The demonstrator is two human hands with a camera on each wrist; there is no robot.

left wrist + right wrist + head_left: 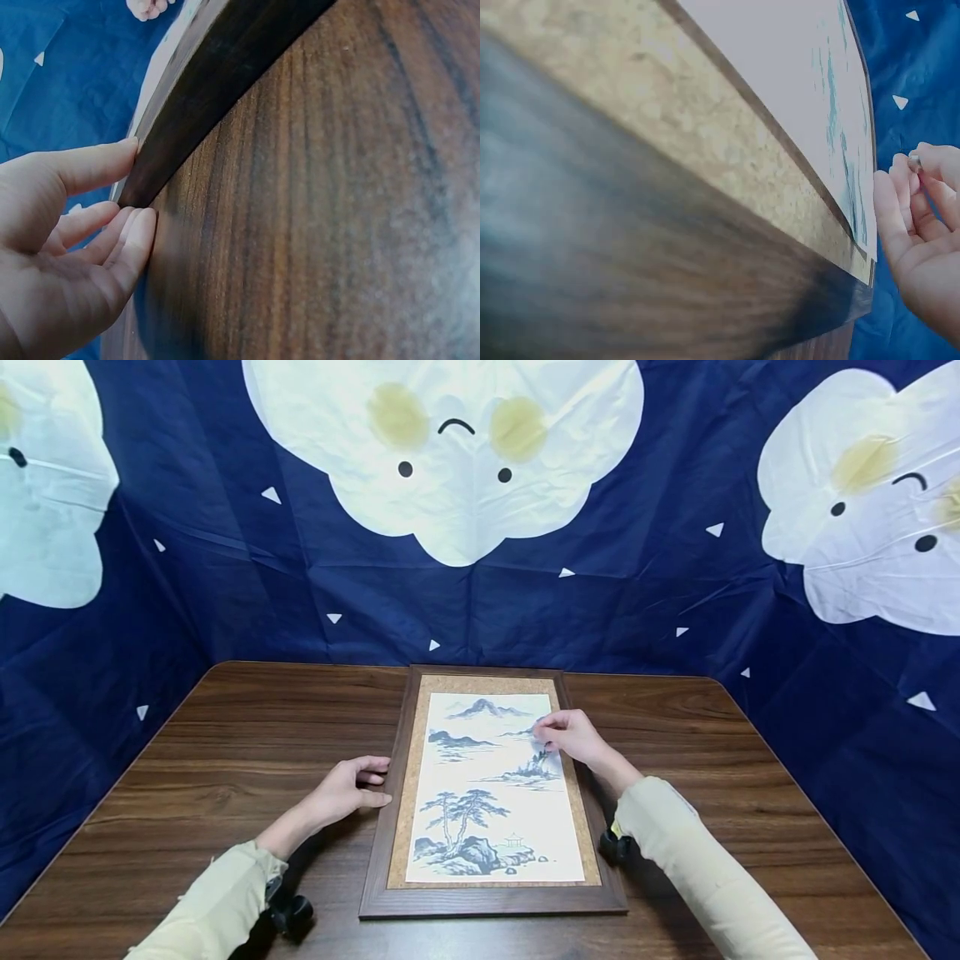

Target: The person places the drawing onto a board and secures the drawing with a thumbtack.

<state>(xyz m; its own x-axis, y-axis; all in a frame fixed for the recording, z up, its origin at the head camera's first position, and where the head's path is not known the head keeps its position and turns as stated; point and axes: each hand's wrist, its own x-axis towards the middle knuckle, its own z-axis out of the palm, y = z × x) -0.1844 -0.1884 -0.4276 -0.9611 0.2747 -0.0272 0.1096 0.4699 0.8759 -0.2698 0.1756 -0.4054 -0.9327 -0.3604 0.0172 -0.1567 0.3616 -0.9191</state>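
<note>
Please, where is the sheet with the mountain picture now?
The sheet lies in the lower middle of the head view, on the cork inside the brown frame, the right hand at its right edge.

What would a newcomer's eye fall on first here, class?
Probably the upside-down cloud face on the navy backdrop behind the table. Next comes the ink landscape print on the framed corkboard, the left hand at its left side. The right hand, over the print's upper right, pinches a small silvery object.

- Head view bright, mostly sharp; paper (465, 768) near white-out.
- Soft shadows on table (262, 718) toward front edge, both sides of frame (495, 903).
- Left wrist view dimmer, soft; pale glare on table.
- Right wrist view: near frame side blurred, bluish sheen.
</note>
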